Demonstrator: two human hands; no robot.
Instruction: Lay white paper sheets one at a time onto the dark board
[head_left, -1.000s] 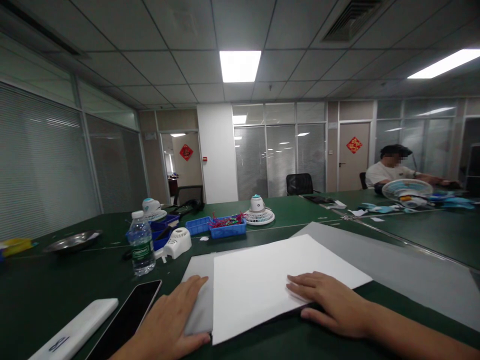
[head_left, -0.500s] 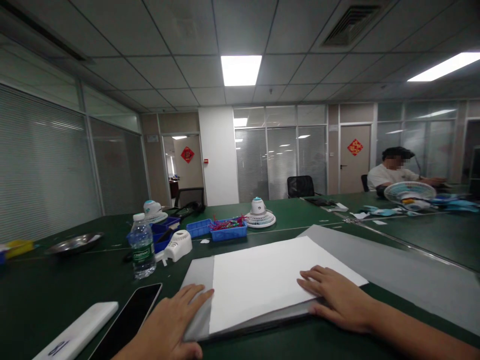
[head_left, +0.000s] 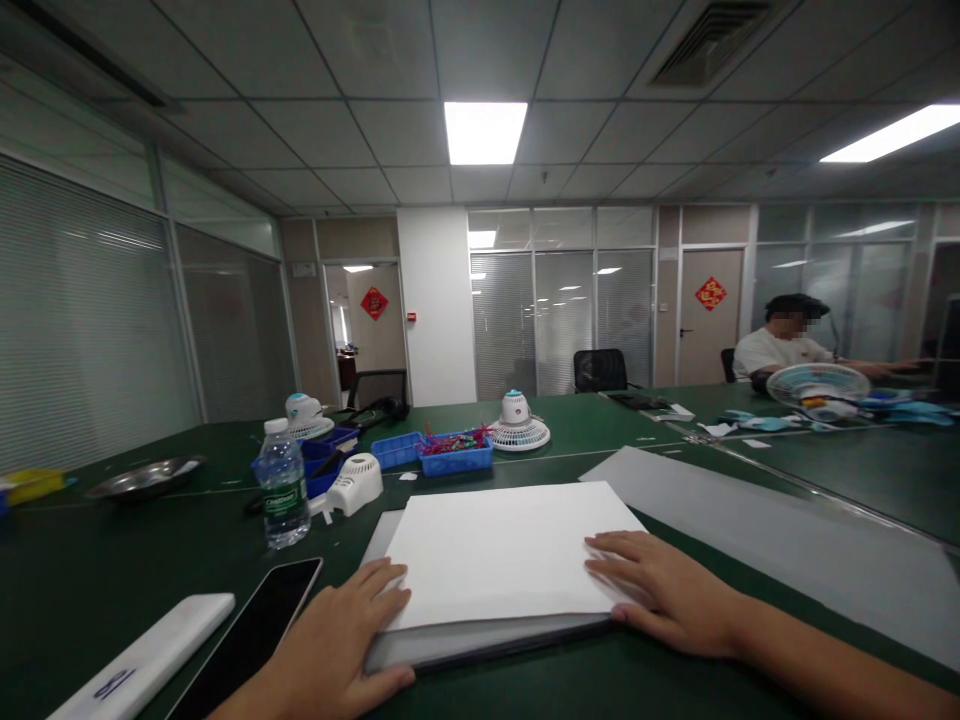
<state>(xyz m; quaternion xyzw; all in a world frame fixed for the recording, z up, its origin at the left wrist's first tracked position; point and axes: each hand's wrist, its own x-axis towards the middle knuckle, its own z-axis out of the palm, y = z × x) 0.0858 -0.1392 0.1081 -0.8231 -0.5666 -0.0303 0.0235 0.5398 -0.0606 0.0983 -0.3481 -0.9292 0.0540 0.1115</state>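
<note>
A white sheet of paper (head_left: 510, 555) lies over a thin grey board (head_left: 472, 642) whose front edge is dark. My left hand (head_left: 341, 625) rests at the left side, fingertips touching the sheet's left edge and thumb by the board's front left corner. Fingers of that hand are spread and hold nothing. On the right, my right hand (head_left: 667, 590) lies with its fingers stretched flat over the sheet's right side. Its thumb sits at the front edge, and what is under the palm is hidden.
Left of the sheet are a black-screened phone (head_left: 251, 635), a white power bank (head_left: 154, 655) and a water bottle (head_left: 284, 490). Beyond stand a white fan housing (head_left: 358, 485), a blue tray (head_left: 456, 461) and a fan (head_left: 517, 425). A large grey sheet (head_left: 780, 540) lies right. A person (head_left: 787, 345) sits far right.
The white paper has shifted left and turned straighter over the grey board, uncovering more of its front strip. My left hand moved slightly left; my right hand shifted slightly left too.
</note>
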